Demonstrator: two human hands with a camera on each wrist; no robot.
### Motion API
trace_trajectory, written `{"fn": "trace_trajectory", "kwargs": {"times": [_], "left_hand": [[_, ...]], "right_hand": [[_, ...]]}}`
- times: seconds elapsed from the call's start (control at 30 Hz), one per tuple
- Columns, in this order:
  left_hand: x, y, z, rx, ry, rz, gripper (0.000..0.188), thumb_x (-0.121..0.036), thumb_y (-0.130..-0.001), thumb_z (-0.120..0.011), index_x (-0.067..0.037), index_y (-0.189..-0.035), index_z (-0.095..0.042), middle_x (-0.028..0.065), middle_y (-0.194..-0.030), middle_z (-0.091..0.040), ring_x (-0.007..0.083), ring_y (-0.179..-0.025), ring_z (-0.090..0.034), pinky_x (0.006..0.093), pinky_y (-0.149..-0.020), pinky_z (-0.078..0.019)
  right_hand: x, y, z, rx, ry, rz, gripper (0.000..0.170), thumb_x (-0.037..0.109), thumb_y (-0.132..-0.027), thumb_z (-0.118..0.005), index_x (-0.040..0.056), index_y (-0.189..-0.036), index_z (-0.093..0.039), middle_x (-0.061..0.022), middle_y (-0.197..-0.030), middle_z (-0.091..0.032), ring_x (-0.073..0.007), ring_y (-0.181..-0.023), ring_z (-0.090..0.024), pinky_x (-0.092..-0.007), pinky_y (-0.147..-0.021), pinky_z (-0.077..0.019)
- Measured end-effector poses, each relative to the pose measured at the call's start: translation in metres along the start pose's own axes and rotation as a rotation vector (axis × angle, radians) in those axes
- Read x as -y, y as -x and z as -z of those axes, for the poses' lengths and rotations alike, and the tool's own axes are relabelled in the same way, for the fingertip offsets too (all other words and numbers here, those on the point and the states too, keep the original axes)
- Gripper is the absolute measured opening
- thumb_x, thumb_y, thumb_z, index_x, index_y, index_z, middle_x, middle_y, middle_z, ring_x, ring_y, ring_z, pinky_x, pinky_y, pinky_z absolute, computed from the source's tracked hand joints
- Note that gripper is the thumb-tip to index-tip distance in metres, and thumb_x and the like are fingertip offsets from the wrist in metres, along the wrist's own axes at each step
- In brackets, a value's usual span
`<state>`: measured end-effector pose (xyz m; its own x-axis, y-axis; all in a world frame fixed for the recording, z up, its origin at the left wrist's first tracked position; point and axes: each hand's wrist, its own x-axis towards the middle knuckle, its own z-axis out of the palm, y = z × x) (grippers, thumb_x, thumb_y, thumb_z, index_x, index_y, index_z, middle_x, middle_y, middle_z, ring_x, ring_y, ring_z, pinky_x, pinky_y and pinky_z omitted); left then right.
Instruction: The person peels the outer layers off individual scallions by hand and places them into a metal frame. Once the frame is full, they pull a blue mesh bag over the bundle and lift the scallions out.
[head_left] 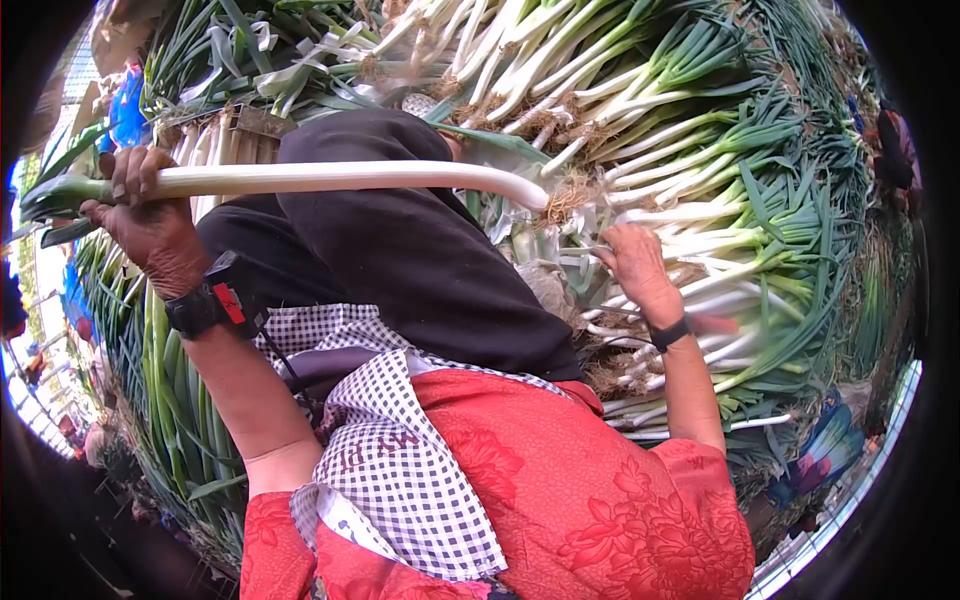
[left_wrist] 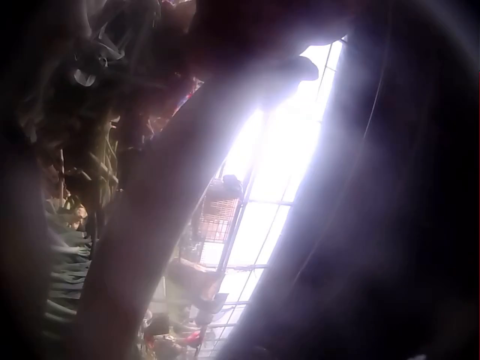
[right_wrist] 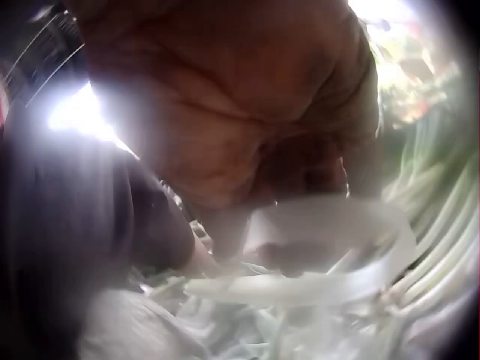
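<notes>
My left hand [head_left: 150, 215] grips a long leek [head_left: 330, 178] around its green end, at the left of the head view. The white stalk lies level across above the dark-trousered knees, its roots [head_left: 568, 200] pointing right. Just below and right of those roots is my right hand [head_left: 640, 268], fingers curled, pinching a pale leaf strip. In the right wrist view the strip [right_wrist: 300, 289] loops under the curled fingers of the hand [right_wrist: 247, 105]. The left wrist view is dark and blurred; the fingers' hold cannot be made out there.
Rows of leeks [head_left: 690, 190] with roots and white stalks lie along the top and right. Pale peelings [head_left: 545, 245] lie by the right hand. More leeks [head_left: 180, 400] stand at the left, near a crate [head_left: 255, 135]. Blue bundles [head_left: 128, 110] show at the far left.
</notes>
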<state>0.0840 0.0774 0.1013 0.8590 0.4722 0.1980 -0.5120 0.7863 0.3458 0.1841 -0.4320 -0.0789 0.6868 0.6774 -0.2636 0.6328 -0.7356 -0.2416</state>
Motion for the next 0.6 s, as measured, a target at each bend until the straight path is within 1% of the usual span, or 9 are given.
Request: {"fn": "trace_trajectory", "kwargs": {"times": [0.03,0.13,0.17,0.23,0.27,0.33,0.43,0.57,0.6], "left_hand": [[0.000,0.001,0.004,-0.018,-0.023,-0.013,0.075,-0.075,-0.086,-0.033,-0.001,-0.082,-0.047,-0.0005,-0.059,-0.033,0.0129,-0.052,-0.034,0.0291,-0.054,-0.0330],[0.020,0.004,0.011,-0.110,-0.165,-0.169,0.066,-0.066,-0.092,-0.032,-0.002,-0.095,-0.050,0.0025,-0.066,-0.039,0.0153,-0.057,-0.038,0.0305,-0.055,-0.0360],[0.026,0.005,0.013,-0.266,-0.208,-0.213,0.064,-0.063,-0.093,-0.035,-0.002,-0.100,-0.051,0.0027,-0.068,-0.041,0.0169,-0.061,-0.041,0.0322,-0.058,-0.0379],[0.057,0.013,-0.001,-0.283,-0.193,-0.242,0.061,-0.060,-0.093,-0.042,-0.004,-0.115,-0.052,0.0074,-0.080,-0.055,0.0233,-0.075,-0.055,0.0403,-0.078,-0.0484],[0.069,0.013,-0.008,-0.403,-0.243,-0.291,0.064,-0.061,-0.091,-0.045,-0.004,-0.119,-0.052,0.0114,-0.088,-0.059,0.0266,-0.084,-0.058,0.0445,-0.088,-0.0484],[0.085,0.018,-0.015,-0.342,-0.163,-0.234,0.070,-0.065,-0.088,-0.045,-0.005,-0.124,-0.048,0.0158,-0.108,-0.062,0.0301,-0.105,-0.058,0.0473,-0.096,-0.0446],[0.099,0.027,-0.014,-0.329,-0.194,-0.186,0.074,-0.064,-0.089,-0.044,-0.001,-0.128,-0.047,0.0175,-0.132,-0.052,0.0325,-0.129,-0.042,0.0487,-0.110,-0.0286],[0.110,0.036,-0.010,-0.322,-0.223,-0.189,0.072,-0.063,-0.090,-0.042,-0.002,-0.129,-0.046,0.0170,-0.133,-0.050,0.0310,-0.131,-0.039,0.0459,-0.112,-0.0259],[0.111,0.036,-0.010,-0.308,-0.289,-0.175,0.071,-0.062,-0.091,-0.042,-0.002,-0.129,-0.045,0.0173,-0.133,-0.051,0.0302,-0.131,-0.040,0.0446,-0.111,-0.0267]], "right_hand": [[0.000,-0.004,0.004,-0.052,0.170,0.041,0.023,0.019,-0.087,-0.060,0.0046,-0.105,-0.060,-0.0144,-0.112,-0.059,-0.0313,-0.103,-0.055,-0.0429,-0.093,-0.0405],[0.029,-0.041,0.047,-0.518,-0.396,-0.064,0.028,0.013,-0.091,-0.056,0.0026,-0.117,-0.057,-0.0181,-0.115,-0.059,-0.0343,-0.108,-0.055,-0.0438,-0.097,-0.0415],[0.054,-0.050,0.076,-0.644,-0.506,-0.063,0.029,0.011,-0.092,-0.055,0.0022,-0.120,-0.056,-0.0182,-0.116,-0.059,-0.0347,-0.110,-0.055,-0.0444,-0.097,-0.0421],[0.103,-0.070,0.113,-0.815,-0.478,0.108,0.028,0.010,-0.093,-0.055,0.0010,-0.120,-0.056,-0.0172,-0.117,-0.059,-0.0348,-0.112,-0.055,-0.0432,-0.096,-0.0433],[0.127,-0.081,0.125,-0.807,-0.445,0.252,0.030,0.009,-0.092,-0.057,0.0007,-0.120,-0.056,-0.0168,-0.117,-0.059,-0.0339,-0.113,-0.055,-0.0428,-0.097,-0.0427],[0.171,-0.101,0.136,-0.707,-0.388,0.396,0.041,0.010,-0.085,-0.064,0.0005,-0.124,-0.052,-0.0166,-0.121,-0.057,-0.0339,-0.115,-0.052,-0.0440,-0.100,-0.0401],[0.223,-0.130,0.141,-0.607,-0.301,0.513,0.058,0.012,-0.077,-0.070,-0.0001,-0.129,-0.046,-0.0179,-0.124,-0.054,-0.0333,-0.116,-0.051,-0.0434,-0.103,-0.0367],[0.256,-0.163,0.138,-0.612,-0.100,0.505,0.051,0.010,-0.081,-0.062,0.0001,-0.128,-0.046,-0.0166,-0.117,-0.056,-0.0301,-0.112,-0.053,-0.0424,-0.101,-0.0378],[0.259,-0.171,0.139,-0.687,-0.063,0.511,0.038,0.007,-0.082,-0.057,0.0005,-0.119,-0.049,-0.0144,-0.102,-0.060,-0.0298,-0.098,-0.060,-0.0412,-0.087,-0.0465]]}}
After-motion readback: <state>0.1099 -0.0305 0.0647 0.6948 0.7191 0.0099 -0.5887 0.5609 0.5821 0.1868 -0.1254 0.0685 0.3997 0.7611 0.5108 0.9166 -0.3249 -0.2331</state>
